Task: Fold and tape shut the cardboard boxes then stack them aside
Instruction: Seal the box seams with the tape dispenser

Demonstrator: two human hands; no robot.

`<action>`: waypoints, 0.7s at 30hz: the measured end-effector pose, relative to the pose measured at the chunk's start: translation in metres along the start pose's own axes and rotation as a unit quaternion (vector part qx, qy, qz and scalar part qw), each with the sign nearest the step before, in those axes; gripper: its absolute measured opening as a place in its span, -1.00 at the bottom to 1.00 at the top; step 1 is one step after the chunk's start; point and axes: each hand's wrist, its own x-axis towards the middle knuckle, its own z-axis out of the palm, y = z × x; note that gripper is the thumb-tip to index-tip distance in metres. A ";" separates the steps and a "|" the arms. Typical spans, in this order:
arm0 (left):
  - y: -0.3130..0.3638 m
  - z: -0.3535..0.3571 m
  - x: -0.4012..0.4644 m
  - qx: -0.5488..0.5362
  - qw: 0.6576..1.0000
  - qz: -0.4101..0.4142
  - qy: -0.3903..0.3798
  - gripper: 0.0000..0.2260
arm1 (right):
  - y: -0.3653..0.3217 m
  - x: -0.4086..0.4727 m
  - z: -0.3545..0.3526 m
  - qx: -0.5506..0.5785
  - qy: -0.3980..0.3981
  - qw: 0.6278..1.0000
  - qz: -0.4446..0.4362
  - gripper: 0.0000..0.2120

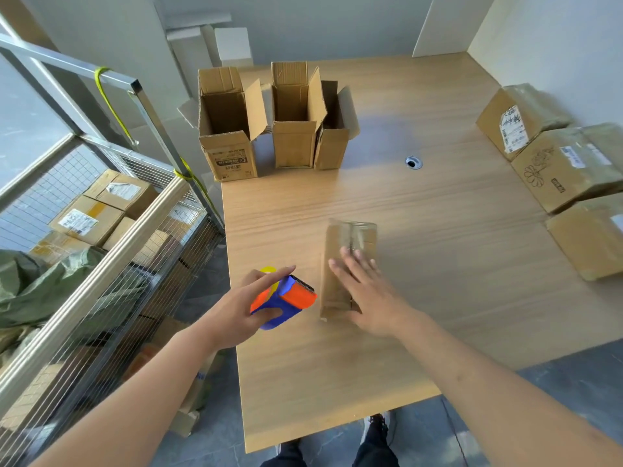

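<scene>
My right hand [365, 291] lies flat, fingers straight, on the taped box [347, 267] in front of me; that grip is apart, pressing down and not closed round anything. The box lies on its side on the bench [421, 230], its long axis running away from me toward the far wall, the taped end pointing away. Clear tape shines over that far end, though motion blur softens it.

My left hand [242, 311] holds the tape dispenser [286, 301], orange and blue with a yellow core. My thumb is clamped on its near side and my index finger stretches out over the top. Its toothed cutter edge points right, toward the box, just beside it but apart.

Farther along the bench stand three open boxes [290, 129] in a row, upright, flaps raised. At the right edge sit closed boxes [566, 166] with labels, lined along the wall.

The bench is light wood grain with a round cable hole [414, 162] near the middle. To my left stands a wire cage cart [111, 251] with more parcels inside and yellow straps on its metal frame. The walls are pale, the floor grey, and my shoes [376, 429] show below the bench's near edge.
</scene>
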 end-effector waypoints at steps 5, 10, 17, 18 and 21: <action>0.010 0.009 -0.005 0.044 0.997 0.055 0.040 -0.26 | 0.029 0.007 -0.022 -0.006 -0.074 0.990 -0.120 0.05; 0.025 0.023 -0.011 0.066 0.992 0.072 0.086 -0.27 | 0.024 -0.010 -0.043 0.477 0.017 0.873 -0.098 -0.68; 0.070 0.035 -0.012 0.083 0.987 0.096 0.099 -0.37 | 0.019 -0.031 -0.049 0.555 0.075 0.824 -0.090 -0.86; 0.076 0.036 -0.012 0.088 0.987 0.099 0.095 -0.38 | 0.021 -0.034 -0.051 0.552 0.094 0.824 -0.087 -0.88; 0.093 0.037 -0.012 0.076 0.988 0.097 0.094 -0.31 | 0.025 -0.043 -0.057 0.562 0.123 0.813 -0.084 -0.91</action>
